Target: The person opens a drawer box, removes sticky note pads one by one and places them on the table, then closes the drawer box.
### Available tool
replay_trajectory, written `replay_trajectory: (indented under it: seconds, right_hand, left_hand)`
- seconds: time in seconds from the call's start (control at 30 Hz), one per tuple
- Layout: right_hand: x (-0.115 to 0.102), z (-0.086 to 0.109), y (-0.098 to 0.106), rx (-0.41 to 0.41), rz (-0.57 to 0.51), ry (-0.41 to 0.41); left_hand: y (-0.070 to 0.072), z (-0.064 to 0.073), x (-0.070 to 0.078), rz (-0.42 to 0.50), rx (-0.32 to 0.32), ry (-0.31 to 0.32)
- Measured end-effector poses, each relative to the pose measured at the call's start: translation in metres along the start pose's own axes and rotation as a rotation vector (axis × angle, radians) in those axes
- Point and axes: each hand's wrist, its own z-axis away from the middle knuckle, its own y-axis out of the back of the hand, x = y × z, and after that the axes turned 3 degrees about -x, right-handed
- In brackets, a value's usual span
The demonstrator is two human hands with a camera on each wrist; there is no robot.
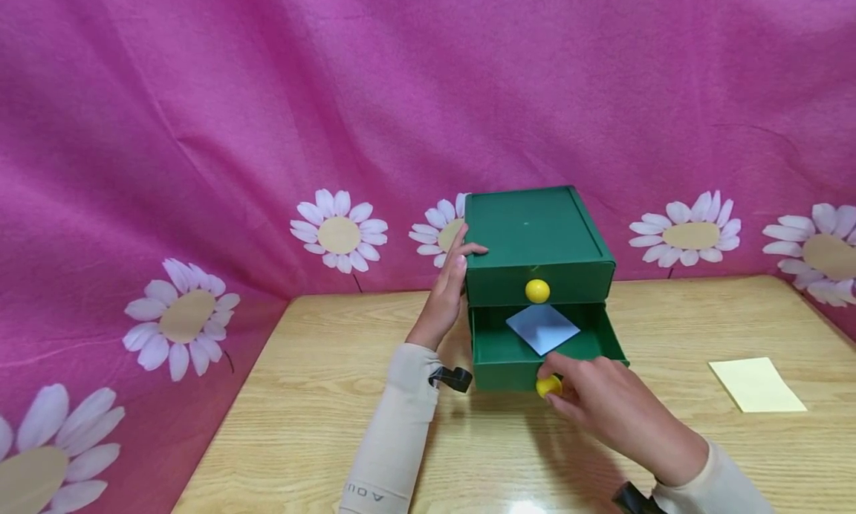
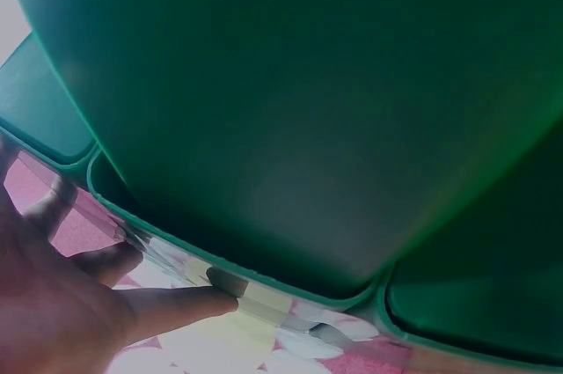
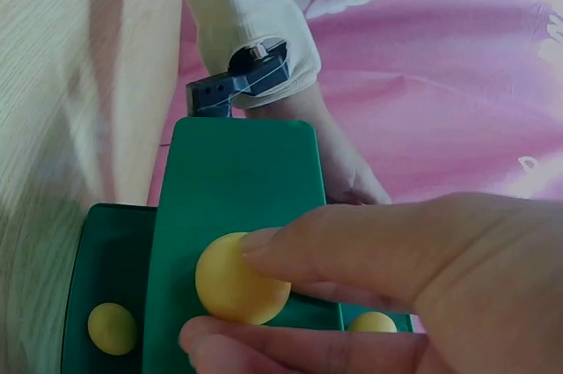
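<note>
A green drawer cabinet (image 1: 535, 228) with yellow knobs stands on the table. Its upper drawer is closed, while the drawer (image 1: 591, 339) beneath is pulled out, with a blue square of paper (image 1: 543, 328) inside. Thumb and fingers of my right hand (image 1: 611, 402) pinch this drawer's yellow knob (image 3: 237, 277). My left hand (image 1: 446, 298) rests against the cabinet's left side with its fingers extended, one fingertip over the top edge. In the right wrist view, another yellow knob (image 3: 113, 328) shows on a drawer that the pulled-out one hides from the head view.
A pale yellow square of paper (image 1: 757, 385) lies to the right on the wooden table (image 1: 321, 410). Behind the table hangs a pink cloth (image 1: 428, 113) with white flowers, and it also runs along the left side. Each wrist carries a black camera mount (image 1: 455, 379).
</note>
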Motion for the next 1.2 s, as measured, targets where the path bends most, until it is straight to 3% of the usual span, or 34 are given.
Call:
replay_trajectory:
  seconds: [0.27,0.53,1.2]
  right_hand:
    - [-0.002,0.002,0.002,-0.022,0.005,-0.027]
    - [-0.005,0.005,0.002,-0.024,0.010,-0.048]
    - [-0.013,0.011,0.005,-0.091,0.046,-0.071]
  left_hand:
    - [-0.001,0.001,0.002,0.009,-0.006,0.012]
    - [-0.001,0.006,0.034,0.019,-0.036,0.012]
    - [0.001,0.007,0.034,0.050,-0.049,0.029]
